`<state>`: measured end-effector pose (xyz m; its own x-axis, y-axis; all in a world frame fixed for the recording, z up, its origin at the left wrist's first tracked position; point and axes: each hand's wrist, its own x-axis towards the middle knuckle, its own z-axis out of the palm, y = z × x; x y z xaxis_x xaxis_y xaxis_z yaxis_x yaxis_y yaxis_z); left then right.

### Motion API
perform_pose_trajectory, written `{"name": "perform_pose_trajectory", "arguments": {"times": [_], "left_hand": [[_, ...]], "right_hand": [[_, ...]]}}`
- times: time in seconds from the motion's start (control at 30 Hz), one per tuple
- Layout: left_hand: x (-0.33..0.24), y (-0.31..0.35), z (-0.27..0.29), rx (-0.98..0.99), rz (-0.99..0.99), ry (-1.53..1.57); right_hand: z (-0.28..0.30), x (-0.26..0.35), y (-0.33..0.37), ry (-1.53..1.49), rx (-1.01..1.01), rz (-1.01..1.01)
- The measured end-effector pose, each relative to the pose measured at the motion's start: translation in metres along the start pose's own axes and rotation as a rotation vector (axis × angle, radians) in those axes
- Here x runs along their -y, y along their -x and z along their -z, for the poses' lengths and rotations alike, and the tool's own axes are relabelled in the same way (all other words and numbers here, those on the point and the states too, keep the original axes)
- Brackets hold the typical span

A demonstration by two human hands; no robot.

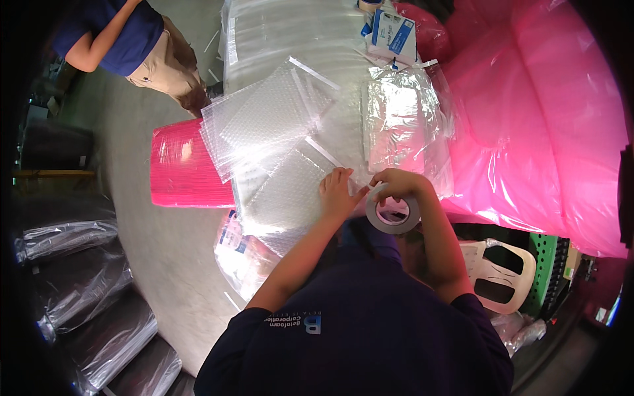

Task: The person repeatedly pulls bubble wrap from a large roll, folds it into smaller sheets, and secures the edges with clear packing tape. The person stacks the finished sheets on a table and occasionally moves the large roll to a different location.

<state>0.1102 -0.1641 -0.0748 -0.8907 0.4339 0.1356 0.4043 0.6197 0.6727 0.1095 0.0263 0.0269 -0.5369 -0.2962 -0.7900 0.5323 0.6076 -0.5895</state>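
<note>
My right hand [400, 182] grips a wide roll of tape [407, 224], its fingers bent over the upper rim. Close beside it, my left hand [338, 193] rests near the edge of a bubble wrap bag [284, 191], fingers partly bent and thumb reaching toward the roll. Whether the left fingertips pinch a strip of tape is too small to tell. Farther left lie more bubble wrap bags [261, 119], overlapping, with pale strips along their edges. A stack of shiny clear plastic bags [397, 125] lies ahead of my right hand.
Pink plastic wrapping [528, 112] bulges along the right. A blue-and-white box [392, 36] stands at the far end. A pink wrapped stack [188, 165] sits left of the work surface, near another person [168, 63]. A beige chair [505, 277] is at lower right, dark wrapped bundles [86, 284] at left.
</note>
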Motion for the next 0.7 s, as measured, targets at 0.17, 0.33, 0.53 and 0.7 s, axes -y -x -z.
{"name": "perform_pose_trajectory", "arguments": {"times": [0.17, 0.33, 0.53, 0.7], "left_hand": [[-0.008, -0.007, -0.016, 0.062, 0.246, -0.091], [-0.014, -0.010, -0.020, 0.038, 0.302, -0.029], [-0.021, -0.015, -0.006, 0.098, 0.300, 0.058], [-0.001, -0.019, -0.011, 0.122, 0.393, 0.178]], "right_hand": [[-0.019, 0.018, 0.010, 0.083, -0.044, -0.028], [-0.013, 0.033, 0.024, 0.041, -0.066, -0.028], [-0.007, 0.027, 0.016, -0.011, -0.076, -0.032], [-0.007, 0.026, 0.013, 0.142, -0.094, -0.090]]}}
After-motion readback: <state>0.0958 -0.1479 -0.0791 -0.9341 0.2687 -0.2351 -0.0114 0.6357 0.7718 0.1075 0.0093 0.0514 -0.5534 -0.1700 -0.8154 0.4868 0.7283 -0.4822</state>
